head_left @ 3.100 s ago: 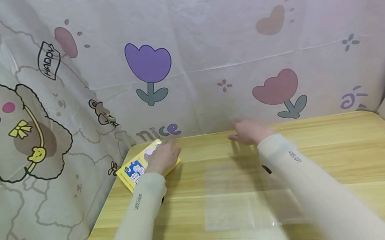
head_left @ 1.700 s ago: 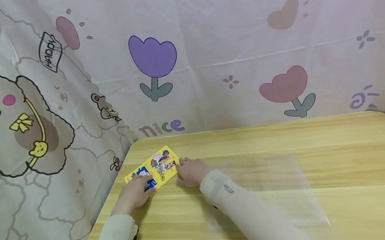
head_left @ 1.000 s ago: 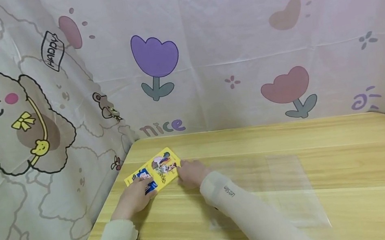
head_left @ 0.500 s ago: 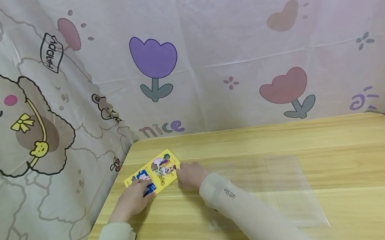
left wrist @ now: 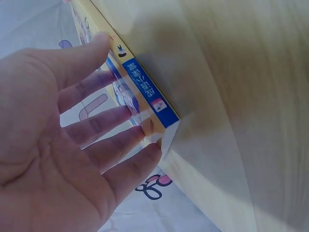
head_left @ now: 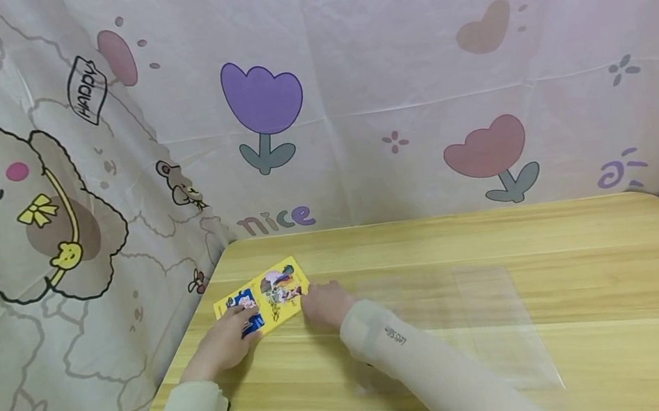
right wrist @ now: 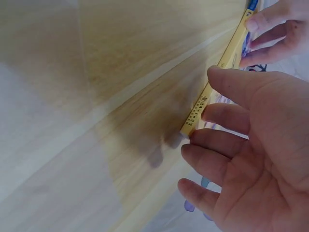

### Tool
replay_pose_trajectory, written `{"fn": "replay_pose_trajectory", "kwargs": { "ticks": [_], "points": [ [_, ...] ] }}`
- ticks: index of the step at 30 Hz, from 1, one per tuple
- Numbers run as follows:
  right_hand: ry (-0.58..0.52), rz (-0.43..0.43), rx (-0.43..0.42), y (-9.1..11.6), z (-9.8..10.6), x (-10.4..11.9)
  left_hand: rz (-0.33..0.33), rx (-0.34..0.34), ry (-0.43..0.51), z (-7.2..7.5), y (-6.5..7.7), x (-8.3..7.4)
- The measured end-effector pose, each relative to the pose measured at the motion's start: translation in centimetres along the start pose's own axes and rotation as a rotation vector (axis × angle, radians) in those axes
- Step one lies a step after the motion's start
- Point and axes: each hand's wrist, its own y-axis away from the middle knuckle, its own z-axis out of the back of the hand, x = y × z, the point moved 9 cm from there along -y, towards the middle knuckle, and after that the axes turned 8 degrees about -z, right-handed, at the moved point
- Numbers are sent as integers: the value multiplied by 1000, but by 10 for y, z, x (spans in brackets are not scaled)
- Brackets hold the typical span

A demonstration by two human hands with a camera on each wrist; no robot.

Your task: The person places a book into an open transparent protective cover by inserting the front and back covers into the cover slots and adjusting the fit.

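Observation:
A yellow book (head_left: 276, 297) with cartoon figures and a blue panel lies slanted at the far left of the table, its printed spine (left wrist: 145, 84) toward the person. My left hand (head_left: 224, 336) holds its left part: fingers over the cover, thumb at the spine. At the right end my right hand (head_left: 325, 301) pinches the near corner, the thumb on the spine and fingers behind it in the right wrist view. The fingers cover parts of the front picture.
A clear plastic sheet or bag (head_left: 505, 328) lies flat on the wooden table (head_left: 616, 263), partly under the right forearm. Printed curtains (head_left: 359, 54) hang behind the table and along its left side.
Both hands have come to the book; the right hand moved left from the middle of the table. Lately the book has turned slightly and shifted a little toward the person with both hands.

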Motion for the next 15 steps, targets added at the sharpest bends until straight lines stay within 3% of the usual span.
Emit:
{"fn": "replay_pose_trajectory", "kwargs": {
  "ticks": [15],
  "points": [
    [83,56,-59,18,13,20,30,21,2,4,1,9]
  ]
}}
